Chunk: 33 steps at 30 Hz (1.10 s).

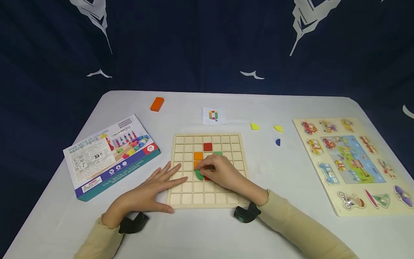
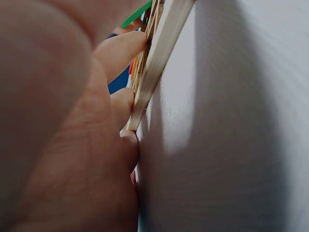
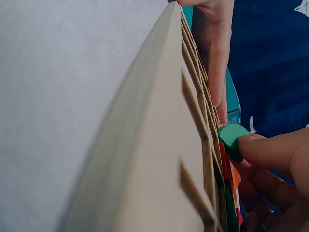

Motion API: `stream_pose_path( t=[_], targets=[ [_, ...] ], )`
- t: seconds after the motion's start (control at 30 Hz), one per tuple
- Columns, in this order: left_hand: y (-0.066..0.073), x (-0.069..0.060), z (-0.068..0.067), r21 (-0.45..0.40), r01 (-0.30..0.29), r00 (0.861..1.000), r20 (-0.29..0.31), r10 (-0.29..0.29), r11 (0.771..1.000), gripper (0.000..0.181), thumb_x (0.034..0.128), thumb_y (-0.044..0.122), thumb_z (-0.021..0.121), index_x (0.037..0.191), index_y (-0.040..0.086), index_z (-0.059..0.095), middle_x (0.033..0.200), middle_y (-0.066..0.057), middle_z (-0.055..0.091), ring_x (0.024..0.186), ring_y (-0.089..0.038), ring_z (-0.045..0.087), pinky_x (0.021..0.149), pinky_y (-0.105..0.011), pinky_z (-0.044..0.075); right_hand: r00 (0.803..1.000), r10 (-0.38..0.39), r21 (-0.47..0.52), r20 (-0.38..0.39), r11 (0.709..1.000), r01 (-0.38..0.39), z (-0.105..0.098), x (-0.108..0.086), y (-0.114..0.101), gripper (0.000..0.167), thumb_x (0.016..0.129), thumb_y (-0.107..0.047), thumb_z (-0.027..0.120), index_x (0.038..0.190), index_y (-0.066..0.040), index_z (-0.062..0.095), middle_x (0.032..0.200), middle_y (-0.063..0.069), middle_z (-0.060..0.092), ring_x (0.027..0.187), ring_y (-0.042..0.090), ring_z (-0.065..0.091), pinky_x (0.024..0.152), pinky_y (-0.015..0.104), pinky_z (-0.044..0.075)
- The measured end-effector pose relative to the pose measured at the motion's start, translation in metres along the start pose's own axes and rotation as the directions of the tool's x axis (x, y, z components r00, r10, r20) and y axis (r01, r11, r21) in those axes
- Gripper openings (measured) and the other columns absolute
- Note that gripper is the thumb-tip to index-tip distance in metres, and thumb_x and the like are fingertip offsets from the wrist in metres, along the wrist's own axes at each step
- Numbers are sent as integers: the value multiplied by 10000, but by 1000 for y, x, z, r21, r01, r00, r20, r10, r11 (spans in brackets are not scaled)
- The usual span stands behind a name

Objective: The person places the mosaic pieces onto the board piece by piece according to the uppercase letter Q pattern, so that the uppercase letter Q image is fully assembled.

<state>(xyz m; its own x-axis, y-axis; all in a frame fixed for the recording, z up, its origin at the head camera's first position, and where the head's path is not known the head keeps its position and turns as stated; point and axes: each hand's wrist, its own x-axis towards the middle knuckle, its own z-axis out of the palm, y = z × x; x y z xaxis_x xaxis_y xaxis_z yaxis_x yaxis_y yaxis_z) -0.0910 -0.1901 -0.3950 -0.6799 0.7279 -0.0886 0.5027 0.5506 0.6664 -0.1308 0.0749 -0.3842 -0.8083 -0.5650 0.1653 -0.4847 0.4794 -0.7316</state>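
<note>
A wooden grid board (image 1: pixel 184 198) lies on the table, with a red square (image 1: pixel 207 146), orange squares (image 1: pixel 198 156) and a green piece (image 1: pixel 218 153) in its cells. My right hand (image 1: pixel 223 172) pinches a green rounded piece (image 1: pixel 199 175) between thumb and fingers, tilted over the board; the right wrist view shows this green piece (image 3: pixel 233 138) beside a red piece (image 3: pixel 224 162). Fingers spread, my left hand (image 1: pixel 152 190) rests across the board's left edge. In the left wrist view that hand (image 2: pixel 82 159) lies against the board's side (image 2: pixel 157 63).
A printed pattern card (image 1: pixel 214 116) is behind the board. Yellow pieces (image 1: pixel 255 126) and a blue piece (image 1: pixel 278 142) lie to its right, an orange block (image 1: pixel 157 104) at the back left. A box (image 1: pixel 110 154) stands left, a picture puzzle (image 1: pixel 330 194) right.
</note>
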Motion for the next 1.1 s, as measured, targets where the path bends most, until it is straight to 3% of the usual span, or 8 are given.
stream_pose_path(
  t=[0.37, 0.83, 0.97, 1.1],
  targets=[
    [2, -4, 8, -13, 9, 1000, 8, -9, 1000, 839, 721, 440, 767, 1442, 228, 393, 1556, -53, 88, 1391, -318, -58, 1054, -583, -6, 999, -49, -42, 4, 998, 49, 8, -9, 4, 152, 794, -13, 727, 919, -97, 740, 889, -73, 667, 865, 123, 536, 776, 291, 433],
    [1, -1, 1, 3, 10, 1000, 1, -10, 1000, 840, 727, 410, 775, 1448, 238, 380, 1558, -42, 76, 1392, -304, -71, 1060, -573, -12, 999, -46, -121, -19, 992, 44, -3, -7, -3, 120, 815, -44, 715, 914, -106, 742, 889, -58, 681, 882, 131, 554, 790, 290, 448],
    [1, 0, 1, 1, 9, 1000, 0, -9, 1000, 843, 726, 400, 779, 1448, 226, 381, 1557, -48, 76, 1392, -306, -72, 1062, -564, -18, 999, -38, -72, -32, 997, 35, -10, -7, -1, 126, 827, -45, 705, 939, -93, 736, 924, -59, 681, 919, 125, 584, 820, 291, 459],
    [2, 1, 1, -15, 10, 1000, -3, -10, 1000, 834, 730, 388, 780, 1446, 225, 385, 1556, -53, 83, 1392, -309, -67, 1062, -565, -21, 994, 18, 9, -112, 1000, -17, -31, -5, 7, 143, 832, -28, 695, 967, -59, 729, 958, -28, 689, 885, 137, 609, 770, 320, 492]
  ],
)
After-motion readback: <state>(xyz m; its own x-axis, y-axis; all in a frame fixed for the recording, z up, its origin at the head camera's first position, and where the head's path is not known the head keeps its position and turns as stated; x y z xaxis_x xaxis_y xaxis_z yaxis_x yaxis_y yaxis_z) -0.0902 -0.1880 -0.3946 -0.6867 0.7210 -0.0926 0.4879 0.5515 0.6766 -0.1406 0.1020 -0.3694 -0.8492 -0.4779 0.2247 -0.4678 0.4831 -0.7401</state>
